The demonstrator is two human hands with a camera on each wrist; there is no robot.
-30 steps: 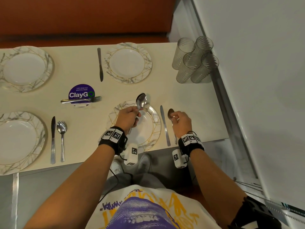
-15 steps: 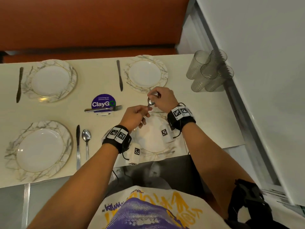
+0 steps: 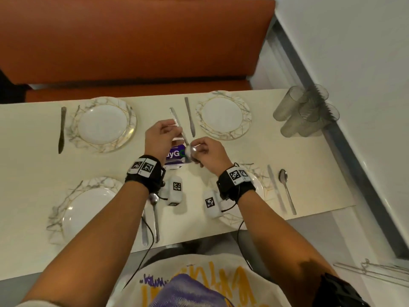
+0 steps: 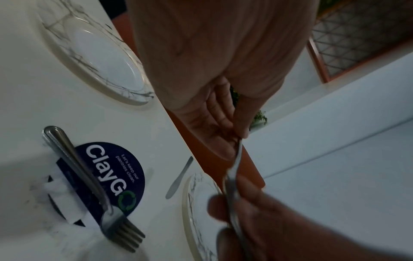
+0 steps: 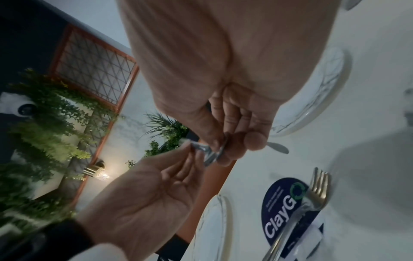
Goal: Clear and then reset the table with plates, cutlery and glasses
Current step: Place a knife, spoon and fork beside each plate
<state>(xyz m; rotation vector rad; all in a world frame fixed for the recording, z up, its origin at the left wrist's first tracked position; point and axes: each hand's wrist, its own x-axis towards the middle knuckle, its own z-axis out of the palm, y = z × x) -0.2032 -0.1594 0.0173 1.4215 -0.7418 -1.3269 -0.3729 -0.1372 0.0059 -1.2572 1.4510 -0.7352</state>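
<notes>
- Steel spoon is held in the air between both hands, above the middle of the table and over the round blue sign.
- Right hand pinches the bowl end between thumb and curled fingers; the bowl shines just beside its knuckles.
- Left hand pinches the handle partway along, its other fingers loosely folded, and the tip of the handle sticks out past it toward the far knife.
- Judged from its look, the spoon is light, stiff and smooth, so it may slide or twist in a loose pinch; the flat of the handle near its middle seems the surest hold, with the bowl left untouched.
- Under the hands, a fork lies across the sign.
- Four marbled plates sit on the table: far left, far right, near left and near right, the last partly hidden by the right wrist.
- Near right plate has a knife and a spoon beside it.
- Clustered glasses stand at the far right corner, well apart from the hands; they are likely fragile.
</notes>
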